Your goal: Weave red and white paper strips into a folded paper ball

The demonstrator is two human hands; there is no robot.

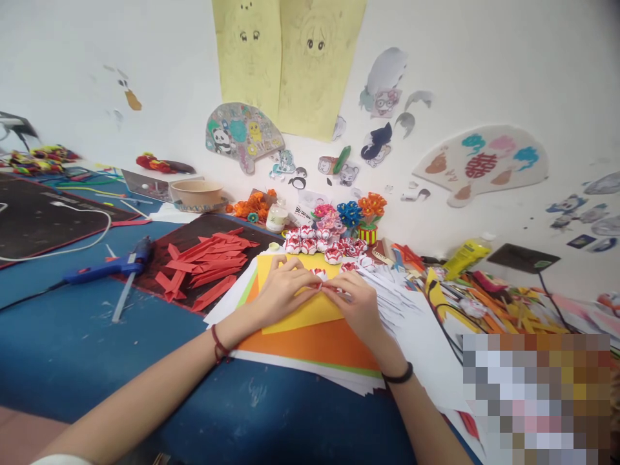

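two hands are seen over a blue bench (87, 336) that fills the lower left of the view and is set against a white wall (484, 58) covered with drawings and cut-outs. a black mat (33, 216) is laid at the far left of the bench, and a second dark mat (203, 229) nearer the middle is heaped with red paper strips (203, 261). a stack of coloured paper sheets (314, 342) is spread in front of the person, with an orange sheet below and a yellow sheet (310, 310) on top. loose white paper slips (392, 294) are scattered just right of the stack, and a mixed pile of paper scraps (508, 303) is seen further right. a blue glue gun (109, 265) is laid left of the red strips, and a tan bowl (196, 192) is set near the wall behind them. a cluster of small red-and-white folded paper pieces (320, 242) is lined up behind the yellow sheet, with little paper flower pots (368, 216) beyond it. the left hand (281, 290) and the right hand (356, 303) are brought together over the yellow sheet, fingertips almost touching. a small red-and-white paper piece (323, 279) is pinched between the curled fingers of both hands, just above the yellow sheet. a red cord is worn on the left wrist and a black band on the right wrist.
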